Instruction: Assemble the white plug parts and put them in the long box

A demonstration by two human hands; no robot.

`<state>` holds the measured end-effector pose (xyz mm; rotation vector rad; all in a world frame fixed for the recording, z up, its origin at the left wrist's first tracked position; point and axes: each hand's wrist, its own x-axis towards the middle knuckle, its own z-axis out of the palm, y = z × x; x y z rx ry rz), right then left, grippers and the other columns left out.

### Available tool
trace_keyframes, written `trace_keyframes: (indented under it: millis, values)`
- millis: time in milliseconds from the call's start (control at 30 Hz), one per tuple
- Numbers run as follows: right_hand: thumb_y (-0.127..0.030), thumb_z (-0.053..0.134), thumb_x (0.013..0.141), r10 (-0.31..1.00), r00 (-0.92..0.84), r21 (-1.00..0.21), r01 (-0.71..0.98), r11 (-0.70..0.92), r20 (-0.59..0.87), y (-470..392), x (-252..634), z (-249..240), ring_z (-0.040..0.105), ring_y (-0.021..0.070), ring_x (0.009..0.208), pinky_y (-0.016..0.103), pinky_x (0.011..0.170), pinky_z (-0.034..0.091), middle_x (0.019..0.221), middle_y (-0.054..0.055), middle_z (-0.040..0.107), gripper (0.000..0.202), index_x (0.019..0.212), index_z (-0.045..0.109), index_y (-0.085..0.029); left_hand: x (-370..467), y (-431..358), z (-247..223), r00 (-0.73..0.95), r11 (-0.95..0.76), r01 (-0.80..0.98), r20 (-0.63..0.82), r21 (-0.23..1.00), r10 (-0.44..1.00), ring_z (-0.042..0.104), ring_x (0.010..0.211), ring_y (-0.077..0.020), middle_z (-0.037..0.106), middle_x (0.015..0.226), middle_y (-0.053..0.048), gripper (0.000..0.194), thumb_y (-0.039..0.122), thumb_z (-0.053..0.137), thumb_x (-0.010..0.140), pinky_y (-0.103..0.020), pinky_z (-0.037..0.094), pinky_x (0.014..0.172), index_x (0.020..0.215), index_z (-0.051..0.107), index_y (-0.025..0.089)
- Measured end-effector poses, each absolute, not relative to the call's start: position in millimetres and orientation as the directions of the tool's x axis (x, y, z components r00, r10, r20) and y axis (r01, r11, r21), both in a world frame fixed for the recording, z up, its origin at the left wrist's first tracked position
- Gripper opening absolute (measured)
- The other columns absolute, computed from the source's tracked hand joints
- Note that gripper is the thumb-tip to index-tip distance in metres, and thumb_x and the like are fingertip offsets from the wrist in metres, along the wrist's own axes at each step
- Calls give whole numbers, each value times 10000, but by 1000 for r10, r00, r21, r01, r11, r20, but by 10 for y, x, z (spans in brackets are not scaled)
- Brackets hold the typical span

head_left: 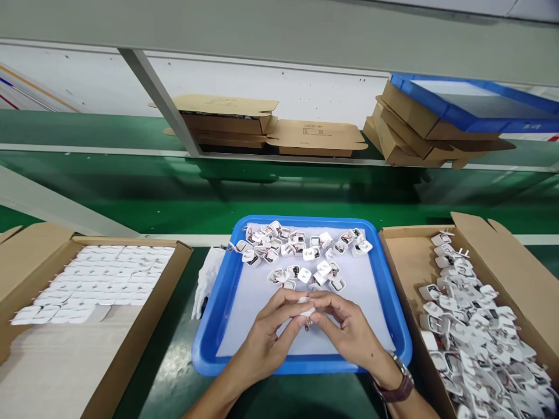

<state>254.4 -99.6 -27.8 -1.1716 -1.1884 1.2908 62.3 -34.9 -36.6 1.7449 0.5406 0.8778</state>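
A small white plug housing (307, 311) with metal prongs pointing down is held between both hands above the front part of a blue tray (201, 343). My left hand (279, 331) pinches it from the left with fingers and thumb. From the right, the fingertips of my right hand (343, 329) press on it, and that wrist wears a watch. Several open white housings (311, 254) with red and black wires and loose covers lie on the tray's white lining beyond my hands. Fingers hide part of the held piece.
At left, a cardboard box (152, 326) holds rows of closed white plugs. Another carton (395, 279) at right is heaped with white housings. A white cloth or bag (208, 279) lies beside the tray. Flat cartons (314, 135) and a blue-framed tray (463, 119) rest on the shelf behind.
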Motion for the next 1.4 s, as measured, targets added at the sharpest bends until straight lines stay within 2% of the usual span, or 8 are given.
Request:
trace_keyframes:
  millis: [100, 300, 467, 600, 933, 1200, 1267, 1400]
  values:
    - [-340, 635, 1017, 999, -26, -999, -10, -33, -33, -1007, 2511, -301, 655, 237, 1239, 381, 1060, 531, 1260, 57, 725, 187, 1180, 713, -292, 644, -375, -379, 596, -336, -42, 294, 941, 747, 655, 1127, -243, 634, 1195, -100, 366, 125, 553, 1026, -368, 576, 901, 1303, 696, 316]
    - [-357, 618, 1026, 999, -21, -998, 41, -46, -47, -1007, 2518, -348, 694, 225, 1128, 363, 992, 559, 1179, 50, 739, 213, 1215, 694, -294, 684, -365, -366, 570, -247, -60, 236, 967, 787, 681, 1015, -212, 638, 1113, -85, 281, 155, 585, 1019, -319, 585, 810, 1223, 723, 290]
    - [-350, 674, 993, 998, -42, -998, -46, -46, -44, -1001, 2505, -299, 681, 223, 1150, 375, 1034, 546, 1186, 47, 729, 231, 1214, 690, -285, 703, -378, -397, 560, -207, -75, 213, 975, 800, 667, 1013, -215, 631, 1099, -91, 249, 185, 596, 1018, -298, 581, 766, 1205, 731, 280]
    - [-377, 714, 964, 998, 3, -997, -60, -57, -57, -1006, 2478, -266, 709, 228, 1063, 377, 975, 572, 1098, 48, 749, 209, 1134, 713, -256, 716, -386, -389, 563, -188, -86, 204, 978, 801, 670, 930, -200, 633, 1070, -89, 237, 197, 607, 1013, -293, 582, 720, 1195, 740, 268]
    - [-426, 745, 934, 998, 5, -996, -60, -67, -68, -991, 2512, -287, 700, 242, 1097, 420, 1007, 554, 1122, 66, 753, 264, 1117, 708, -239, 712, -359, -471, 568, -237, -84, 242, 968, 787, 679, 1016, -235, 670, 1095, -99, 256, 235, 611, 1015, -343, 588, 816, 1234, 737, 278]
    - [-458, 699, 962, 996, -26, -994, -61, -87, -85, -954, 2574, -322, 688, 246, 1137, 427, 1024, 542, 1162, 69, 743, 345, 1232, 664, -246, 698, -308, -298, 630, -136, 27, 89, 990, 772, 622, 1269, -295, 698, 1292, -106, 325, 350, 528, 1053, -497, 502, 1104, 1309, 720, 292]
    - [-480, 678, 972, 995, -29, -993, -76, -95, -93, -949, 2593, -310, 699, 241, 1120, 416, 1010, 545, 1148, 65, 752, 377, 1273, 650, -255, 686, -311, -302, 664, -59, -5, 47, 998, 746, 602, 1310, -313, 642, 1391, -111, 370, 363, 588, 1022, -503, 524, 1093, 1377, 673, 305]
    - [-538, 620, 993, 993, -15, -989, -90, -120, -119, -944, 2617, -320, 717, 239, 1083, 422, 1006, 546, 1129, 70, 767, 426, 1304, 643, -247, 703, -333, -406, 632, 28, -100, 42, 995, 774, 666, 1201, -287, 517, 1456, -107, 529, 351, 764, 899, -438, 631, 970, 1410, 631, 321]
